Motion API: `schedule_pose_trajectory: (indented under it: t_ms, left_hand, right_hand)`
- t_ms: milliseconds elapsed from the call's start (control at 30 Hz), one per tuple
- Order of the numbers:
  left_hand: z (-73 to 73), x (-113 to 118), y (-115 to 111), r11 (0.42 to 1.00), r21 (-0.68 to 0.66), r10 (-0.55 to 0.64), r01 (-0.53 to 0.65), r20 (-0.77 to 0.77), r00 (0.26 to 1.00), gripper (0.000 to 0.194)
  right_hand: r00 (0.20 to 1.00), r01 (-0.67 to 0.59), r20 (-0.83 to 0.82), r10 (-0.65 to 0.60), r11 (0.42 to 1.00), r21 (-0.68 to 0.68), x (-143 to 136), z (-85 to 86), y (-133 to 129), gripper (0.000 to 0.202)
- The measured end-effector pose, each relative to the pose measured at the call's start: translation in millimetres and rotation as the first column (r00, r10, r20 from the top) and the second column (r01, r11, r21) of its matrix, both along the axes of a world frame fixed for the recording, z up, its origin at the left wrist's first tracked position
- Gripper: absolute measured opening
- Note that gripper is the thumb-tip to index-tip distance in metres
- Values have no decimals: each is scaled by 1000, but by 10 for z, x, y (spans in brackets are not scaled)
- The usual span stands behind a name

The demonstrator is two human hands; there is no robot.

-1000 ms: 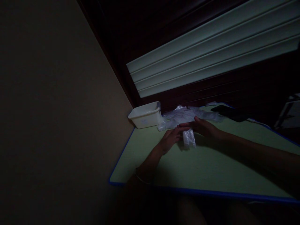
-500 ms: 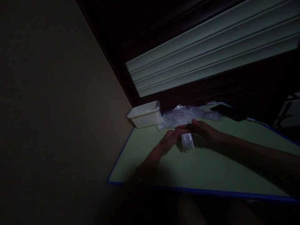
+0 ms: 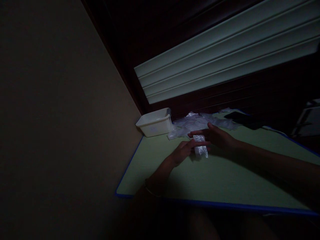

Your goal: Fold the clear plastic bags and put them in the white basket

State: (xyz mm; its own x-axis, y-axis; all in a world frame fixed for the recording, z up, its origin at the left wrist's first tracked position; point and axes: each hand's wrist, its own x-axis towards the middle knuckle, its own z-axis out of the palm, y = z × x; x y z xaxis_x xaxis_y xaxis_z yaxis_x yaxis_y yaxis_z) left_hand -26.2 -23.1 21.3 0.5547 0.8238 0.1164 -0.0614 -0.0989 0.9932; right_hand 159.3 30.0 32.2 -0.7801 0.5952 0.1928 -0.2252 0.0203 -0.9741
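Observation:
A small, shiny, clear plastic bag [image 3: 201,151] lies folded between my hands above the green table. My left hand [image 3: 182,152] comes from the lower left, its fingers reaching across the bag and closed on it. My right hand [image 3: 217,136] is at the bag's right and upper side, its fingers behind the bag's top and its thumb raised. Behind the hands spreads a pile of crumpled clear plastic bags [image 3: 192,122]. To the left of the pile stands a white plastic bin [image 3: 155,128]; its inner floor is hidden.
The green table [image 3: 215,186] has a blue edge. A dark flat object [image 3: 241,118] lies at its back right. A wall [image 3: 75,133] borders the left side, and a dark wooden panel with pale slats [image 3: 212,56] rises behind. The scene is dim.
The fingers of my left hand now lie across the front of the bag. More of the bag's top shows, and my right hand's thumb has lifted slightly. The bin and pile are unmoved.

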Motion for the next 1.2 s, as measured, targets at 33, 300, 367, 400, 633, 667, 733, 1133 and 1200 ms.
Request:
schedule_pose_trajectory:
  t_ms: [33, 300, 367, 400, 633, 667, 733, 1133, 1200]
  left_hand:
    - [-3, 2, -1, 1000, 3, -11, 11, -1, 1000, 75]
    - [-8, -8, -11, 999, 11, -45, 45, -3, 999, 71]
    - [5, -1, -22, 999, 18, -47, 47, -15, 999, 70]
    - [11, 4, -27, 999, 20, -47, 47, -20, 999, 71]
    - [20, 29, -31, 997, 16, -72, 73, -18, 997, 68]
    - [19, 30, -30, 997, 17, -77, 77, -24, 997, 68]
    - [17, 30, -28, 996, 15, -84, 84, -37, 996, 69]
    - [58, 42, -60, 990, -1, -143, 144, -135, 981, 74]
    - [66, 42, -64, 989, 3, -145, 147, -149, 978, 76]
  right_hand:
    - [1000, 17, -13, -18, 999, -46, 1, 9, -2, 78]
    - [996, 48, -61, -63, 973, -227, -5, 52, -71, 69]
    - [996, 45, -64, -61, 973, -226, 7, 46, -53, 68]
    - [996, 42, -65, -59, 973, -225, 13, 43, -40, 68]
    - [996, 53, -59, -70, 967, -248, 34, 87, -33, 72]
    - [996, 57, -56, -73, 968, -242, 33, 98, -43, 72]
    - [996, 69, -48, -82, 970, -233, 33, 116, -60, 74]
    - [984, 176, -3, -178, 978, -108, 79, 134, 27, 69]
    - [983, 183, -3, -184, 977, -112, 78, 131, 33, 69]
